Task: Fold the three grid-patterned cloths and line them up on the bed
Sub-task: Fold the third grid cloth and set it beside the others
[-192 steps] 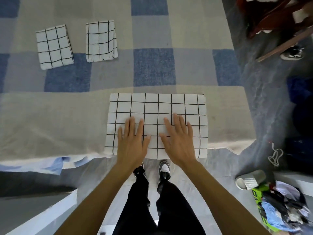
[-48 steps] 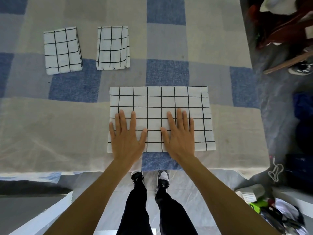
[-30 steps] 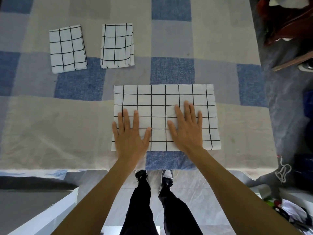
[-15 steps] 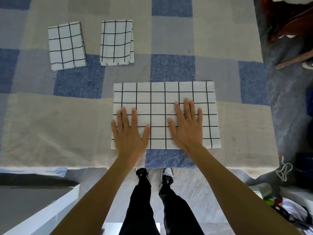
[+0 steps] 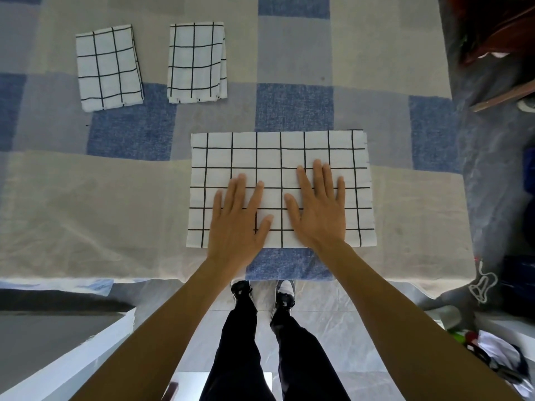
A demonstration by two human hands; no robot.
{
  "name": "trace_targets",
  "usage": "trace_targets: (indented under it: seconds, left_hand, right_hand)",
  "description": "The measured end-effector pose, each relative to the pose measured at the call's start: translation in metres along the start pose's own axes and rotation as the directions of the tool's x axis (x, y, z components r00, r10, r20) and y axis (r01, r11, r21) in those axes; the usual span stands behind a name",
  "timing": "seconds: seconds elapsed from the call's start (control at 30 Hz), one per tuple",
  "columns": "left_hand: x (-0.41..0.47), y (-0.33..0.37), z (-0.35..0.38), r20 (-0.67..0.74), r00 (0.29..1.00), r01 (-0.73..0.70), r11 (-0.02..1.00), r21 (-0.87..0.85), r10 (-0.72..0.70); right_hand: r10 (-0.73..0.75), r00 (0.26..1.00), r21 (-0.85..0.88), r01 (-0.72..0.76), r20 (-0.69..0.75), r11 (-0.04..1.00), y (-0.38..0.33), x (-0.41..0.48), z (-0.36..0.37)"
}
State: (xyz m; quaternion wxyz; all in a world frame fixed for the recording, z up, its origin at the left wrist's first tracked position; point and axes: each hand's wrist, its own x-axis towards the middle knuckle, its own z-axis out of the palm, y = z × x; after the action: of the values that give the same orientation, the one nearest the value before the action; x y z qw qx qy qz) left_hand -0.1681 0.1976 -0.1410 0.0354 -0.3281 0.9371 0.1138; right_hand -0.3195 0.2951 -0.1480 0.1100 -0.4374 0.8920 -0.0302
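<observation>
Left hand [image 5: 237, 224], right hand [image 5: 320, 215] and arms [image 5: 176, 314] bare to frame edge. Plain black long trousers [image 5: 243, 357]. Black-and-white sneakers [image 5: 241, 288], right one white-toed.

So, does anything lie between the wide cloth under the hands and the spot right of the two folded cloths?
Nothing visible does. Only bare bedspread lies between the wide cloth and that spot beside the right folded cloth.

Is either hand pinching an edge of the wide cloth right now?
No: the left hand and the right hand both lie flat on the wide cloth, fingers straight, pinching nothing.
</observation>
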Motion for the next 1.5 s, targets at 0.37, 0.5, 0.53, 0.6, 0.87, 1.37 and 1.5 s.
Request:
trace_targets:
  seconds: [0.37,0.5,0.53,0.6,0.87,1.37,1.5]
  left_hand:
    - [-0.015,-0.026,0.004,-0.026,0.967,0.255,0.967,0.013,-0.255]
    - [-0.016,-0.025,0.005,-0.044,0.967,0.252,0.968,0.005,-0.252]
    - [-0.017,-0.025,0.006,-0.051,0.967,0.249,0.968,0.001,-0.249]
    - [-0.017,-0.026,0.007,-0.059,0.971,0.233,0.972,0.004,-0.232]
    - [-0.018,-0.025,0.006,-0.041,0.963,0.265,0.964,-0.010,-0.265]
    - [-0.019,-0.027,0.010,-0.057,0.967,0.248,0.969,-0.009,-0.248]
    - [-0.017,-0.027,0.010,-0.060,0.968,0.244,0.970,0.007,-0.243]
  right_hand:
    - [0.157,0.987,-0.007,-0.157,-0.027,0.988,0.054,-0.023,-0.018]
    - [-0.175,0.984,-0.003,0.175,-0.028,0.985,0.002,-0.039,-0.022]
    - [-0.239,0.971,0.027,0.239,-0.013,0.971,-0.020,-0.040,-0.019]
    - [-0.255,0.966,0.092,0.251,0.035,0.964,-0.060,-0.037,-0.012]
    - [-0.009,0.986,-0.043,0.016,0.166,0.999,-0.016,-0.053,0.001]
    - [-0.098,0.991,0.114,0.087,0.093,0.990,-0.048,-0.051,-0.023]
    - [-0.099,0.978,0.064,0.088,0.186,0.994,-0.062,-0.050,-0.002]
